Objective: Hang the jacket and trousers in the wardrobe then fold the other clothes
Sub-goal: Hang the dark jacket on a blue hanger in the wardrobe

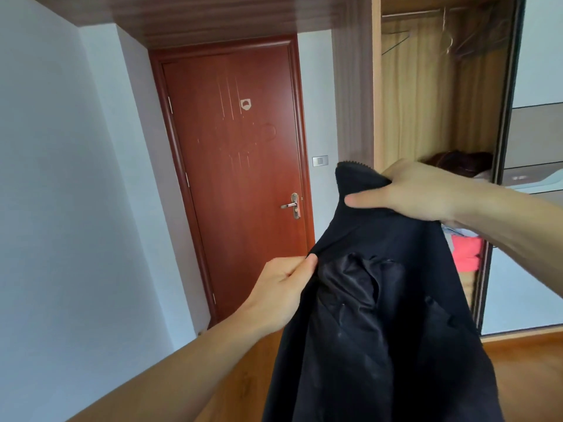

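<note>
Hanging of the jacket (380,315) is judged to be the step in hand, with nothing yet put on the rail. One black jacket is held up in front of the open wardrobe (438,86), its shiny lining turned toward the camera and its lower part falling out of view below. It is gripped at two places: the left hand (283,287) pinches a fold of cloth at the lower left edge between thumb and fingers, and the right hand (417,190) is closed round the upper edge near the collar, thumb laid across the front. Two hands are counted, both occupied, so neither is free for a hanger. Inside the wardrobe one rail (420,14) is seen near the top, and what appear to be two hangers (447,35) are made out on it, though blur leaves the count uncertain. For the next move, one hand would probably have to be released so that a hanger can be taken down, and the jacket's shoulders would then need to be opened and fed over it. No trousers can be identified. One dark reddish bundle (460,164) is seen on a shelf, and one pink folded item (466,254) lies lower down. One red door (240,166) stands closed to the left.
</note>
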The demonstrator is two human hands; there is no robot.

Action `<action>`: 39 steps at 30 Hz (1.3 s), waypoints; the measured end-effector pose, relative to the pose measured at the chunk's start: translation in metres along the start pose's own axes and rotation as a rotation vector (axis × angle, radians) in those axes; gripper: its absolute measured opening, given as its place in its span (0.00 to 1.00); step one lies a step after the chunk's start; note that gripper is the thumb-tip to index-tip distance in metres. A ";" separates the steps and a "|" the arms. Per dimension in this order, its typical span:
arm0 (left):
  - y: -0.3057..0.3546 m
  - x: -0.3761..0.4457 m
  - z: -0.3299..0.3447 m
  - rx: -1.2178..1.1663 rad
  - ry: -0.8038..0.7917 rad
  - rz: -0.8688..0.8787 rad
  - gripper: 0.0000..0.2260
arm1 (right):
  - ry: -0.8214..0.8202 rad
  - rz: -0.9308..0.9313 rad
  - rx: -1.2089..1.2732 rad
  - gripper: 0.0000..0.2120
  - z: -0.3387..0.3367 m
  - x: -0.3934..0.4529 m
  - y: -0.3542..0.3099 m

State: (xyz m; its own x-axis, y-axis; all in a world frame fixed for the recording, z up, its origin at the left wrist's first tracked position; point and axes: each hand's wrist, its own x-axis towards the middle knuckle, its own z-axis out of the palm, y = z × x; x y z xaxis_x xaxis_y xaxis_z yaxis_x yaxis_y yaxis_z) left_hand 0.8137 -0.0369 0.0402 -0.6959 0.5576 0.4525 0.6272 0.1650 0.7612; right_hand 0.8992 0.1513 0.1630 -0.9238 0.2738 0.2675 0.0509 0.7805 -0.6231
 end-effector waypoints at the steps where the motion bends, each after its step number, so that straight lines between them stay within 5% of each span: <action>1: -0.008 0.002 -0.002 0.050 -0.024 0.035 0.22 | -0.030 0.009 0.005 0.23 0.003 0.004 -0.001; 6: -0.051 0.018 -0.015 0.415 -0.137 0.267 0.21 | -0.028 -0.076 -0.103 0.20 0.026 0.031 -0.020; 8: -0.063 0.026 -0.017 0.234 -0.191 0.210 0.20 | -0.053 -0.121 -0.166 0.23 0.041 0.042 -0.035; 12: -0.079 0.054 -0.034 -0.507 -0.256 -0.091 0.13 | -0.205 -0.173 -0.189 0.26 0.069 0.069 -0.054; 14: -0.098 0.071 -0.040 -0.560 -0.309 -0.135 0.15 | -0.189 -0.162 -0.183 0.33 0.078 0.085 -0.058; 16: -0.116 0.087 -0.050 -0.594 -0.314 -0.183 0.18 | -0.134 -0.096 -0.176 0.38 0.079 0.100 -0.060; 20: -0.132 0.125 -0.081 -0.613 -0.416 -0.154 0.17 | 0.020 0.084 -0.235 0.23 0.076 0.117 -0.054; 24: -0.114 0.162 -0.108 -0.516 -0.463 -0.072 0.14 | 0.181 0.119 -0.666 0.36 0.089 0.118 -0.036; 27: -0.103 0.185 -0.117 -0.381 -0.495 -0.009 0.14 | 0.393 0.075 -0.822 0.34 0.091 0.120 -0.018; 31: -0.127 0.182 -0.100 -0.363 -0.794 -0.149 0.17 | 0.684 -0.048 -0.645 0.18 0.085 0.130 -0.039; 34: -0.162 0.160 -0.065 -0.490 -1.061 -0.304 0.21 | 0.621 -0.156 -0.516 0.11 0.091 0.146 -0.056; 36: -0.174 0.149 -0.045 -0.596 -1.078 -0.347 0.20 | 0.558 -0.179 -0.403 0.10 0.100 0.163 -0.049; 39: -0.179 0.148 -0.032 -0.626 -0.872 -0.345 0.18 | 0.554 -0.123 -0.183 0.10 0.108 0.189 -0.033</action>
State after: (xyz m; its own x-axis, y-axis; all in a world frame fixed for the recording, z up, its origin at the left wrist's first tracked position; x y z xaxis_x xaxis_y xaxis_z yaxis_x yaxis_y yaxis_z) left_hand 0.5869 -0.0099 -0.0141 -0.1621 0.9795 -0.1195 -0.0078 0.1198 0.9928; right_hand 0.6821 0.1161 0.1550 -0.5939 0.3891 0.7042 0.0662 0.8960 -0.4392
